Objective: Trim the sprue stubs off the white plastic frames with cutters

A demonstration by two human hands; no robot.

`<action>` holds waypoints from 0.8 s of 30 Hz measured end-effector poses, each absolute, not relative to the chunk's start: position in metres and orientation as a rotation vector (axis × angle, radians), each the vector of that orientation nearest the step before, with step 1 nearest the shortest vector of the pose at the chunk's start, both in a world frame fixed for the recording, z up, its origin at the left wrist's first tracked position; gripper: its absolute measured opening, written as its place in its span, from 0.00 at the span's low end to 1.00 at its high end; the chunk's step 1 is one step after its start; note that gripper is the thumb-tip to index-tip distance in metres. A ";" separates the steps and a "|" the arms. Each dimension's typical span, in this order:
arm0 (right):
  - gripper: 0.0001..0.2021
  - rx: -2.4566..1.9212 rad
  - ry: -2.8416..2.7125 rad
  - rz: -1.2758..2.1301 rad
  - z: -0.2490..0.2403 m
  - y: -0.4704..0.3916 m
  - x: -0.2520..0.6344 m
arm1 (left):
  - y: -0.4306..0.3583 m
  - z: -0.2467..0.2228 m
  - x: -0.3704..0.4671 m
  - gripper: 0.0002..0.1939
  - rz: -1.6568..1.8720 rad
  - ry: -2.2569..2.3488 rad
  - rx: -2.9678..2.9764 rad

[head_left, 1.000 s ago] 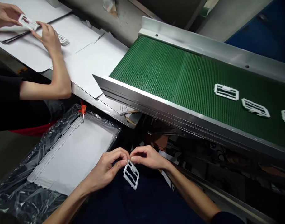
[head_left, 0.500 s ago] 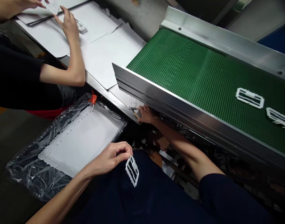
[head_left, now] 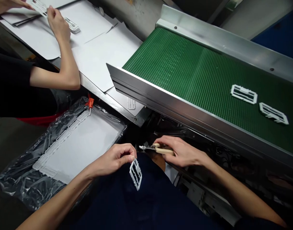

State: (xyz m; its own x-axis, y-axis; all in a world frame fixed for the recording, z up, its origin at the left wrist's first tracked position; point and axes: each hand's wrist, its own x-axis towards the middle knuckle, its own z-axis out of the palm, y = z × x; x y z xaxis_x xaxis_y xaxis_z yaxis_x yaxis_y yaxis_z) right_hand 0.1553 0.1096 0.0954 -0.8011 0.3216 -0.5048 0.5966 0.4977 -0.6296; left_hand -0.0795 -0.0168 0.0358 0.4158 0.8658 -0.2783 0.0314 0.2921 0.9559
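1. The left hand (head_left: 117, 158) pinches the white plastic frame (head_left: 136, 174) between thumb and curled fingers, at its top corner; the rest hangs tilted above the person's dark-clothed lap, past the right edge of the plastic-lined box (head_left: 19, 185).

2. The right hand (head_left: 185, 151) grasps the pale-handled pliers (head_left: 166, 151), fingers wrapped about the grips. The metal tips point at the left fingertips, near them and seemingly apart; whether the tips are parted is too small to tell.

3. With tool and part this close, good handling would mean keeping the tips clear of the left thumb and pinching well back from whichever spot they meet.

4. A corner pinch lets the thin frame swing, so a second finger braced along its side would likely steady it; light pressure should spare the slim bars.

5. Turning the frame to show its small edge projections, and setting the tips flush with the rim, would probably give the cleanest contact.

6. Beyond the near rail of the green conveyor belt (head_left: 180, 70), two similar frames (head_left: 244, 91) lie towards its right end. Another frame (head_left: 131, 103) rests at the table's (head_left: 113, 103) near right corner.
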 end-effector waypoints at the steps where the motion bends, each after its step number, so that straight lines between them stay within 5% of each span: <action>1: 0.21 0.752 2.434 -1.140 0.109 0.106 0.158 | -0.015 0.037 -0.078 0.12 0.683 0.989 1.154; 24: 0.10 0.428 2.523 -0.449 0.168 0.081 0.138 | -0.010 0.056 -0.059 0.08 0.541 0.954 1.333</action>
State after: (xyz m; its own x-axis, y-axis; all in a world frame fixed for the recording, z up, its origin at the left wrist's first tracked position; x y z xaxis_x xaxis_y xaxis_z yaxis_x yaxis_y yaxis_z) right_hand 0.1377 0.0808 0.1684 -0.8057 0.2072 -0.5549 0.3860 0.8943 -0.2265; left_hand -0.0587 -0.0102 0.0563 0.5340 0.8024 -0.2666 0.1835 0.1978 0.9629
